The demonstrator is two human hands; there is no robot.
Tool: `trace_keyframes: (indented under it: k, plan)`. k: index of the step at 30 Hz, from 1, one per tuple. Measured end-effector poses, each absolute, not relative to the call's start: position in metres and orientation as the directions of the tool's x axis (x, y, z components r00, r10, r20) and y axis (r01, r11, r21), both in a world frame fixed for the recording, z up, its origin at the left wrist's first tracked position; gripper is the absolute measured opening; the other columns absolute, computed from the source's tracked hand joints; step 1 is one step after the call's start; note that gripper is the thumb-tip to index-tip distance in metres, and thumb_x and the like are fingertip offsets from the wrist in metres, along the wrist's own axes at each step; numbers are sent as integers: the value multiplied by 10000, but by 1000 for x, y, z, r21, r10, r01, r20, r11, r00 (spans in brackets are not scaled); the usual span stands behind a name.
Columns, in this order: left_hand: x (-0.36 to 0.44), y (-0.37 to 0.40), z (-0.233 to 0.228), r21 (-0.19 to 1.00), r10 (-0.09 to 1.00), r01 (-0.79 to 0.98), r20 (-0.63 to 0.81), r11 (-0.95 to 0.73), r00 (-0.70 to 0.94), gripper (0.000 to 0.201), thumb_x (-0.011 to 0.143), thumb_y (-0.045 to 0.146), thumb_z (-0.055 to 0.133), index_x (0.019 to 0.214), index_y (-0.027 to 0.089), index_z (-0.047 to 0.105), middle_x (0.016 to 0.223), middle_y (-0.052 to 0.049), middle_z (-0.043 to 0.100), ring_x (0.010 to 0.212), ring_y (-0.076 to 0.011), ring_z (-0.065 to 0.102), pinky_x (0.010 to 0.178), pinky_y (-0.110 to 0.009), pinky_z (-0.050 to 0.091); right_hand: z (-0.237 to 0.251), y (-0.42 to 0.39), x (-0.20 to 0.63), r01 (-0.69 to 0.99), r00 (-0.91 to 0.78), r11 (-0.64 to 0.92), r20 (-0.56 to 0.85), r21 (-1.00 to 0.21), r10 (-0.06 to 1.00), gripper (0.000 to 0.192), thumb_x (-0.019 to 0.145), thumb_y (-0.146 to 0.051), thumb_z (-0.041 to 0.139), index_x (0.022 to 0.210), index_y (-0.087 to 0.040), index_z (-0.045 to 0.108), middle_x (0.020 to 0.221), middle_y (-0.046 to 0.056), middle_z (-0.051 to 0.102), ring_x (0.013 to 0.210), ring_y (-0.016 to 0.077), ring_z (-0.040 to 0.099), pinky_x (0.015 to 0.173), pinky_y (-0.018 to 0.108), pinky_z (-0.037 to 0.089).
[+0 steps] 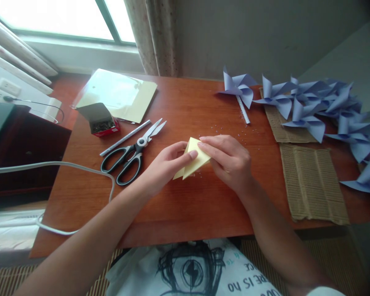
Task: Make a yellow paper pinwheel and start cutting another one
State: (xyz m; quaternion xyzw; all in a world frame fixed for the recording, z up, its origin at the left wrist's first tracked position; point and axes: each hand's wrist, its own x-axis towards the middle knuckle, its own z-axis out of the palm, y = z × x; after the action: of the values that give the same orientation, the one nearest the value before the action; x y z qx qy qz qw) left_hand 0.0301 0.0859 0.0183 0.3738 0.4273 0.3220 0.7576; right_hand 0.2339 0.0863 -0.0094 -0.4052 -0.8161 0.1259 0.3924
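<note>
Two-handed grip: left hand [164, 165] and right hand [231, 158] pinch folded yellow paper [193, 165] at frame centre, probably so its layers align; scissors [142, 142] lie left of centre, seemingly for easy reach.

Bright window [58, 16], curtains [162, 37], grey wall [234, 37] beyond a reddish table [185, 218]

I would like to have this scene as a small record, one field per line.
Left hand: holds folded yellow paper, thumb on top
Right hand: fingers on the same paper's upper right
Picture left: open scissors, thin paper stick, open red box
Picture right: bluish paper pinwheels, corrugated cardboard
Surface: wooden table
</note>
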Motion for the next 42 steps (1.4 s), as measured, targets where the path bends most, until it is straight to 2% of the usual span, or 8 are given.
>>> trace_keyframes:
  k: [3, 5, 8, 12, 16, 23, 31, 42]
  plan:
    - [31, 87, 18, 876, 826, -108, -394, 470, 402, 412, 764, 372, 812, 1078, 168, 640, 907, -44, 713, 721, -199, 699, 537, -230, 489, -2, 89, 234, 511, -392, 643, 511, -571, 765, 584, 822, -48, 601, 1321, -347, 650, 1289, 26, 712, 1189, 287, 631, 1056, 515, 515]
    - [29, 88, 17, 902, 847, -63, -374, 426, 377, 397, 778, 387, 793, 1069, 164, 639, 885, -42, 708, 694, -191, 693, 486, -208, 450, 6, 91, 238, 433, -454, 594, 405, -678, 794, 634, 794, -63, 591, 1369, -329, 604, 1399, 37, 638, 1284, 297, 574, 1106, 532, 469]
    - [25, 90, 17, 928, 857, 49, -361, 370, 368, 334, 811, 413, 748, 1012, 159, 669, 825, -39, 705, 669, -176, 662, 472, -203, 431, 15, 93, 247, 228, -520, 342, 183, -912, 834, 605, 861, -169, 584, 1444, -311, 512, 1477, 58, 565, 1326, 282, 555, 1097, 492, 477]
    - [23, 89, 17, 935, 818, 152, -355, 321, 453, 269, 813, 414, 735, 896, 163, 687, 756, -21, 686, 626, -161, 615, 503, -223, 450, 15, 94, 250, 1, -436, -35, -32, -999, 899, 395, 922, -354, 648, 1306, -265, 620, 1153, 53, 719, 1057, 217, 690, 890, 347, 578]
    - [25, 86, 16, 944, 800, 173, -331, 283, 501, 232, 817, 385, 735, 808, 166, 658, 682, 13, 615, 580, -137, 573, 494, -218, 419, 7, 94, 239, -50, -432, -197, -157, -979, 888, 343, 804, -388, 800, 1091, -225, 706, 987, 32, 731, 846, 180, 697, 699, 276, 580]
    - [28, 87, 18, 953, 868, 80, -300, 292, 395, 286, 750, 397, 804, 842, 156, 681, 756, -11, 664, 635, -136, 592, 551, -225, 448, -2, 96, 234, -42, -239, -163, -149, -986, 960, 256, 749, -403, 838, 825, -215, 680, 767, -22, 685, 677, 137, 633, 602, 245, 532]
    - [31, 86, 12, 947, 945, -127, -267, 294, 191, 337, 672, 377, 880, 817, 149, 680, 770, -21, 713, 678, -131, 624, 597, -216, 452, -4, 98, 234, -117, -42, -124, -119, -985, 992, 241, 754, -385, 832, 814, -235, 653, 786, -29, 691, 661, 137, 639, 637, 264, 554]
    - [33, 85, 12, 931, 948, -199, -281, 307, 149, 282, 686, 313, 877, 812, 133, 702, 756, -32, 726, 688, -125, 632, 641, -218, 466, -5, 97, 232, -173, 25, -92, -98, -981, 995, 223, 731, -332, 859, 816, -237, 676, 766, -34, 680, 666, 127, 628, 623, 239, 539]
